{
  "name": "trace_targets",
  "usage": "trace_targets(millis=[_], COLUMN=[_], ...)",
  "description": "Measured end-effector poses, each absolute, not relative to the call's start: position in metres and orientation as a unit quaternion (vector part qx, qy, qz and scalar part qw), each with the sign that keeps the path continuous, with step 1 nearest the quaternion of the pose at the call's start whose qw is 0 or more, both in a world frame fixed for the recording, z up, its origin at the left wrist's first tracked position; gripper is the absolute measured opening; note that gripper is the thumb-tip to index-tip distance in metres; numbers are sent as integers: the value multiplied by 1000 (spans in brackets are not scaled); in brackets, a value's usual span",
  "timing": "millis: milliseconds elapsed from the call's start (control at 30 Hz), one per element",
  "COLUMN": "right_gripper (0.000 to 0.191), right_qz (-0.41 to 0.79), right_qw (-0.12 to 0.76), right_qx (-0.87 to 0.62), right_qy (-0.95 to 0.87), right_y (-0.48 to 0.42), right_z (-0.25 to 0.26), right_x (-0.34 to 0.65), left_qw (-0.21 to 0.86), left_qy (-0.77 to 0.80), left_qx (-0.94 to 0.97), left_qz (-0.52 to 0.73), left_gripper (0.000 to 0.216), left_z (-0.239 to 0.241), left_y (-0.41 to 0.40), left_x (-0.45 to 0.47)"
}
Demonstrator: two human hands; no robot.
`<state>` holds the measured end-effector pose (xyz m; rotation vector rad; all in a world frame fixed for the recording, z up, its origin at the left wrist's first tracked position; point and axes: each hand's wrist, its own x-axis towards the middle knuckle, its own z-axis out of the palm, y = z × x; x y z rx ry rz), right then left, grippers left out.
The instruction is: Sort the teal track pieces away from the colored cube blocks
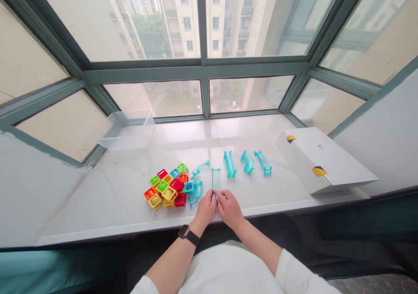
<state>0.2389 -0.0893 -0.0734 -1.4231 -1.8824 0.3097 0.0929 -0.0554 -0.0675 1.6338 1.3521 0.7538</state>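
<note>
My left hand (205, 209) and my right hand (229, 208) meet at the near end of a straight transparent teal marble-run track (215, 180), and their fingertips pinch it upright-tilted on the sill. Just left of my left hand lies a curved teal track (196, 190), touching a heap of red, yellow, green and orange square magnetic tiles (166, 187). A short teal track (200, 167) rests above that curve. Farther right lie a straight teal track (230, 163), a curved one (247, 161) and a wavy one (263, 162), all apart from my hands.
The white marble windowsill (98, 198) runs under everything, with its front edge close to my wrists. A transparent plastic box (127, 130) stands at the back left. A flat white cardboard box (321, 159) with yellow tape lies at the right. Window frames and glass close off the far side.
</note>
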Motion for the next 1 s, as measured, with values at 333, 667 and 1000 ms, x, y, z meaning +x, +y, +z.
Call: trace_targets(millis=[333, 667, 1000], right_gripper=[82, 81, 37], right_qz=[80, 160, 142], right_qw=[144, 282, 397], right_qx=[-659, -557, -496], right_qy=[-733, -764, -759], right_y=[-70, -74, -84], right_z=[-44, -36, -46], right_x=[226, 249, 260], left_qw=[337, 377, 468], left_qy=[545, 524, 504], left_qx=[725, 676, 647], left_qz=[251, 355, 330], left_gripper=[21, 28, 37], left_z=[-66, -61, -58], left_y=[-60, -64, -68], left_x=[97, 92, 90])
